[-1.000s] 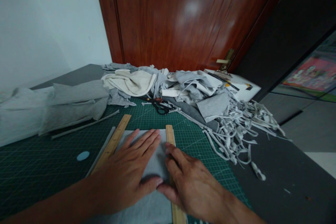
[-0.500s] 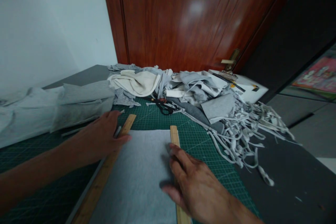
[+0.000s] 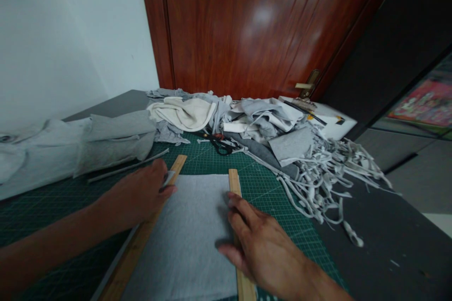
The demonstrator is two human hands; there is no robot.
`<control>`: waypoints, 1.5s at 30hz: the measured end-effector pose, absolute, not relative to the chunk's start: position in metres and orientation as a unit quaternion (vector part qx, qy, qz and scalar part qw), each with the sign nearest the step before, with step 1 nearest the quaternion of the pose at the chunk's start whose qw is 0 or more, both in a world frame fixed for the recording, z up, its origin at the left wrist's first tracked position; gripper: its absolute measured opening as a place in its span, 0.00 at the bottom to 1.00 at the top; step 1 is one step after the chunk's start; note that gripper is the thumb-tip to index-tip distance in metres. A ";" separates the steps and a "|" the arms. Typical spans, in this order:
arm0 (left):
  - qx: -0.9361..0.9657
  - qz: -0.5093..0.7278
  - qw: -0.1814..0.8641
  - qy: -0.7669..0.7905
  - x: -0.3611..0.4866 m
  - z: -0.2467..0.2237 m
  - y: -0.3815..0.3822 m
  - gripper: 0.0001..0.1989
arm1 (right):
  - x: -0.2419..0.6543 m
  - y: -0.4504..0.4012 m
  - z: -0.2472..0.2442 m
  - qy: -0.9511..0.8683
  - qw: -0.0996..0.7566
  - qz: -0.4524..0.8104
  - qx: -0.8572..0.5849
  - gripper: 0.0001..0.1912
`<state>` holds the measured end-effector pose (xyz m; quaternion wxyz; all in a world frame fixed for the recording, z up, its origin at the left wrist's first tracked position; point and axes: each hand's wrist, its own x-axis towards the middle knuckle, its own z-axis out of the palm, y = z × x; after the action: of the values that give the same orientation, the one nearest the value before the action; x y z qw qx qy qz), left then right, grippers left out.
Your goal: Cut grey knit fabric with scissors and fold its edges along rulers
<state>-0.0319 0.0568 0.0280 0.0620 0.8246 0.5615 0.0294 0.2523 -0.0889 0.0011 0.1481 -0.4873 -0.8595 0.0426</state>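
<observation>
Head view: since the frame half a second ago, the left hand (image 3: 146, 193) has shifted slightly along the left ruler (image 3: 123, 263), and a pale edge strip (image 3: 170, 178) now shows raised at its fingers; the right hand (image 3: 264, 240) has stayed put. The left hand appears clamped on this strip, thumb over the ruler. The right hand lies with thumb and fingers apart, fingertips touching the right ruler (image 3: 233, 179). For a clean result, the strip should probably be drawn up evenly against the ruler's edge, while light, steady pressure on the right keeps the layers from creeping. The grey cloth (image 3: 190, 225) lies flat between the hands on the green cutting mat (image 3: 256, 193), immediately right of the left hand and left of the right hand.
</observation>
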 end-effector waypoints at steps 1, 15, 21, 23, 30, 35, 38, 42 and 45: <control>0.824 0.025 0.050 0.563 -0.031 0.027 0.056 0.10 | 0.252 -0.089 0.001 -0.860 0.151 0.044 -0.485 0.20; 0.811 0.008 0.056 0.582 -0.020 0.028 0.050 0.09 | 0.252 -0.089 0.003 -0.858 0.155 0.053 -0.486 0.20; 0.799 0.043 0.071 0.595 -0.012 0.026 0.044 0.22 | 0.252 -0.089 0.005 -0.859 0.152 0.059 -0.486 0.21; 0.801 0.039 0.062 0.593 -0.010 0.025 0.042 0.29 | 0.253 -0.089 0.005 -0.858 0.152 0.062 -0.487 0.22; 0.834 0.014 0.043 0.550 -0.014 0.022 0.040 0.31 | 0.254 -0.090 0.002 -0.850 0.154 0.026 -0.503 0.38; 0.833 0.019 0.047 0.551 -0.018 0.021 0.042 0.31 | 0.256 -0.089 0.000 -0.854 0.144 0.013 -0.500 0.40; 0.833 0.033 0.055 0.549 -0.021 0.020 0.042 0.31 | 0.256 -0.089 -0.001 -0.853 0.148 0.007 -0.501 0.40; 0.832 0.025 0.072 0.550 -0.023 0.023 0.041 0.32 | 0.255 -0.089 -0.001 -0.851 0.147 -0.004 -0.505 0.39; 0.834 0.020 0.071 0.547 -0.023 0.024 0.041 0.32 | 0.254 -0.089 0.000 -0.852 0.147 -0.020 -0.503 0.36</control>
<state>-0.0228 0.0407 0.0242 0.0713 0.8337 0.5472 0.0201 0.2538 -0.0892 -0.0004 0.1468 -0.5030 -0.8515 -0.0198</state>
